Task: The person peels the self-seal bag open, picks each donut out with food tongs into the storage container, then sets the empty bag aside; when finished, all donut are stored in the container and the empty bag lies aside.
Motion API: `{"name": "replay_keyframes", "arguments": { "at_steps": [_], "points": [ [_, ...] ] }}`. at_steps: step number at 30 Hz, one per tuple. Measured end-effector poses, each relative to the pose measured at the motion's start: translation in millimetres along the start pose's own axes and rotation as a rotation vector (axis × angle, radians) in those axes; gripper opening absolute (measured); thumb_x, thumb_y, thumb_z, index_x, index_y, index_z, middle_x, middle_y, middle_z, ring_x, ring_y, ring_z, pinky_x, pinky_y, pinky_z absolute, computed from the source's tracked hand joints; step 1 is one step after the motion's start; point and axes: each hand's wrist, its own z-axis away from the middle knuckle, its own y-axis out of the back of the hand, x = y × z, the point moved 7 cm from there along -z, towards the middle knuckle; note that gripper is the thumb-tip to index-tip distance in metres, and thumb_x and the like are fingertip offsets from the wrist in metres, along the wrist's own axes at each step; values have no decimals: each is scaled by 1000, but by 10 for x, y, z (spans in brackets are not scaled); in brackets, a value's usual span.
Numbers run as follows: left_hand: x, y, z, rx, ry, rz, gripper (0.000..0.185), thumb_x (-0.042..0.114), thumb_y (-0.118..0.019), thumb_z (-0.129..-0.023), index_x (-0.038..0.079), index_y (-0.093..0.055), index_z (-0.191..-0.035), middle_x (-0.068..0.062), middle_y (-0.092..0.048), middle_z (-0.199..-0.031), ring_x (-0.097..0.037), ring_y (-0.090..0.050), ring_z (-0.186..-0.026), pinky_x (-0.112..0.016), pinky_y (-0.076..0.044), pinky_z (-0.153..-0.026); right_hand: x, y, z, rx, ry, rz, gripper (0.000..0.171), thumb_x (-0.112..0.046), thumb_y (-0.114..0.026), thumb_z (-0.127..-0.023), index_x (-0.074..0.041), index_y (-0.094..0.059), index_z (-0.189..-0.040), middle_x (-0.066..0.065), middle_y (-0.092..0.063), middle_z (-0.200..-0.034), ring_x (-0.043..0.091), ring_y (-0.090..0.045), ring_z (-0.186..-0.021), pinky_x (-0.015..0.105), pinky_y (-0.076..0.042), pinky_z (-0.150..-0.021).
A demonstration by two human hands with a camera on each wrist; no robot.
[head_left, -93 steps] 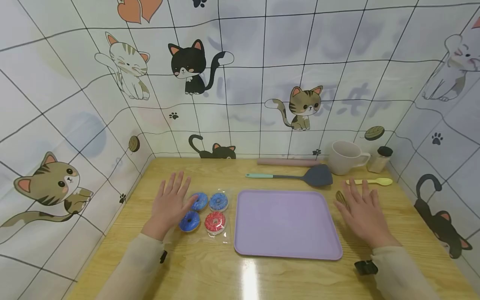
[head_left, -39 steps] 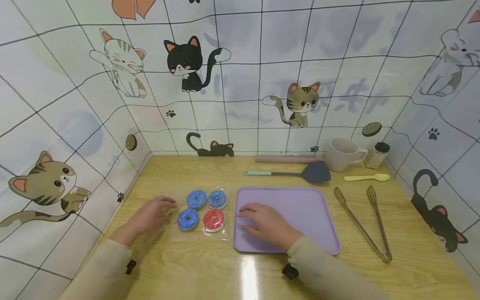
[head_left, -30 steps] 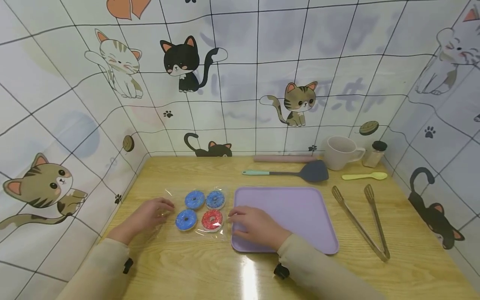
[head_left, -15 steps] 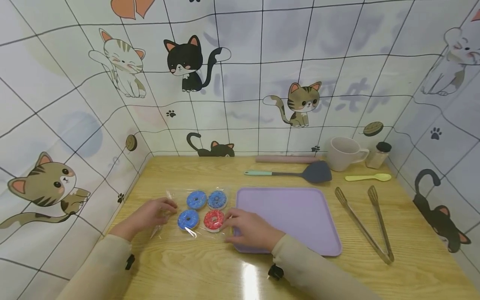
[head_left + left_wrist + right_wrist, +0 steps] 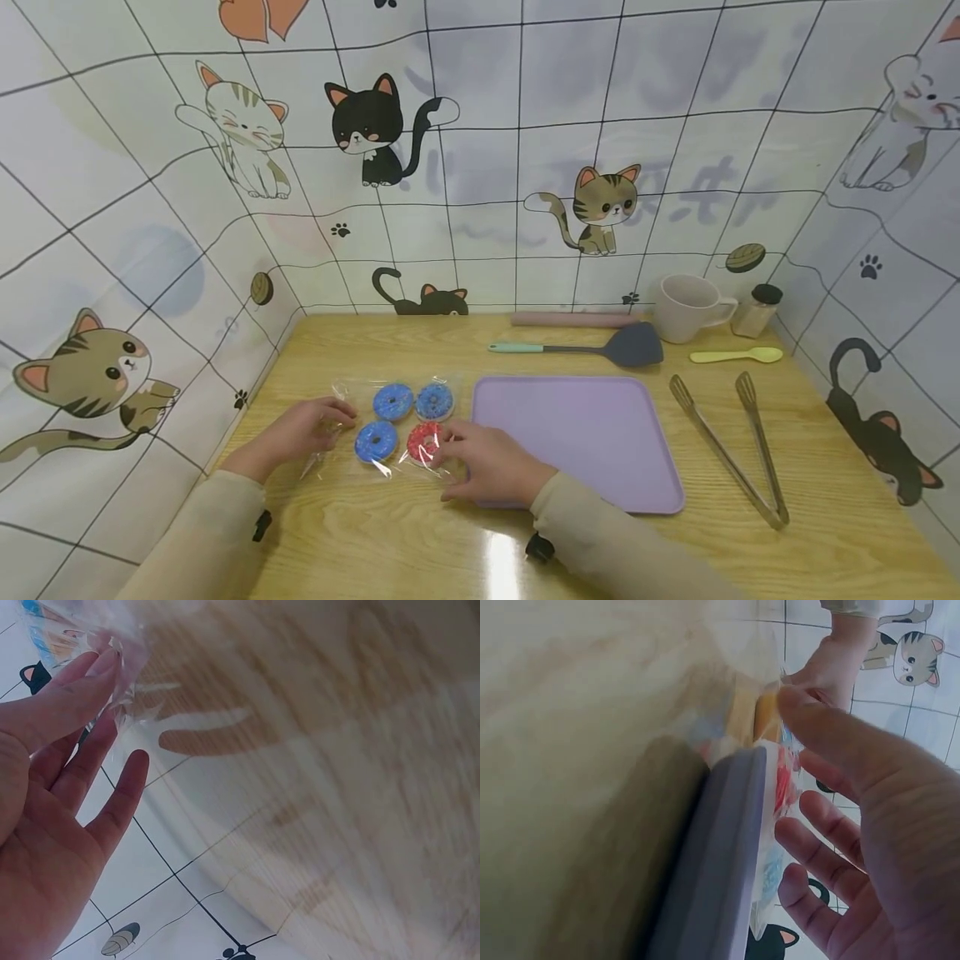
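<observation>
A clear plastic bag (image 5: 408, 477) of toy donuts lies left of the purple tray (image 5: 577, 442). Inside are a red donut (image 5: 422, 442), a plain blue donut (image 5: 376, 442) and other blue ones (image 5: 392, 402). My left hand (image 5: 303, 429) pinches the bag's left edge, crinkled between thumb and fingers in the left wrist view. Over the bag's right end, my right hand (image 5: 491, 462) has its fingers loosely bent and spread, fingertips at the red donut. In the right wrist view its thumb and fingers stand apart, close beside the bag and the tray's edge.
Right of the tray lie metal tongs (image 5: 731, 458), legs spread. Behind it are a spatula (image 5: 633, 346), a pink rolling pin (image 5: 573, 320), a mug (image 5: 686, 308), a shaker jar (image 5: 756, 311) and a yellow spoon (image 5: 738, 356). A cat-print sheet (image 5: 487, 167) walls the table.
Both hands came down from flat, spread poses beside the tray and donuts. The right hand crossed left over the tray to the bag; the left took hold of the bag's left edge.
</observation>
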Motion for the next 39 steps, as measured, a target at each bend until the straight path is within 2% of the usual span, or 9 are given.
{"name": "replay_keyframes", "arguments": {
  "at_steps": [7,15,19,22,25,29,34,39],
  "points": [
    [-21,-12,-1,1,3,-3,40,-12,-77,-80,6,-77,-116,-14,-69,-128,-41,-65,-117,-35,-57,-82,-61,59,6,35,13,8,20,-37,-82,-88,-31,-76,-106,-11,-61,-119,0,-57,-93,20,-51,-79],
    [-81,-25,41,-23,52,-21,38,-10,-76,-83,6,-77,-118,-12,-68,-131,-42,-62,-124,-53,-54,-97,-79,43,7,37,0,-30,3,-31,-77,-92,-29,-77,-93,-14,-58,-105,-2,-50,-87,18,-48,-78],
    [-95,-34,61,-22,50,-32,39,-9,-78,-83,7,-77,-118,-10,-68,-132,-41,-63,-123,-50,-55,-95,-96,23,27,29,-13,-41,3,-27,-75,-94,-27,-74,-91,-13,-58,-103,-1,-53,-88,18,-49,-79],
    [-83,-37,52,-18,46,-27,38,-9,-78,-83,7,-77,-118,-11,-68,-132,-40,-64,-122,-47,-57,-92,-95,33,50,37,-15,-62,5,-23,-73,-96,-27,-72,-93,-12,-61,-105,1,-59,-95,20,-52,-82],
    [-40,-29,36,-15,29,-20,38,-9,-78,-84,6,-76,-118,-13,-68,-132,-41,-64,-121,-48,-57,-92,-63,31,67,34,-25,-117,5,-23,-71,-98,-26,-70,-95,-13,-61,-105,1,-61,-96,19,-52,-83],
    [9,-14,15,-18,21,-17,37,-10,-77,-84,5,-76,-118,-14,-68,-131,-42,-63,-121,-48,-57,-91,-10,20,78,8,-51,-225,4,-24,-70,-100,-23,-68,-97,-11,-59,-103,-1,-56,-87,16,-50,-79],
    [16,-6,4,-27,50,5,37,-11,-76,-84,5,-76,-118,-13,-68,-131,-42,-62,-122,-48,-57,-91,25,11,92,-21,-83,-309,5,-24,-69,-101,-21,-67,-98,-11,-61,-104,-2,-54,-88,17,-50,-82],
    [-1,-15,2,-24,60,7,37,-11,-77,-83,5,-76,-117,-12,-68,-131,-42,-63,-123,-48,-57,-92,31,53,120,-15,-102,-379,5,-23,-68,-102,-20,-67,-98,-9,-64,-106,-1,-55,-90,20,-51,-83]
  ]
}}
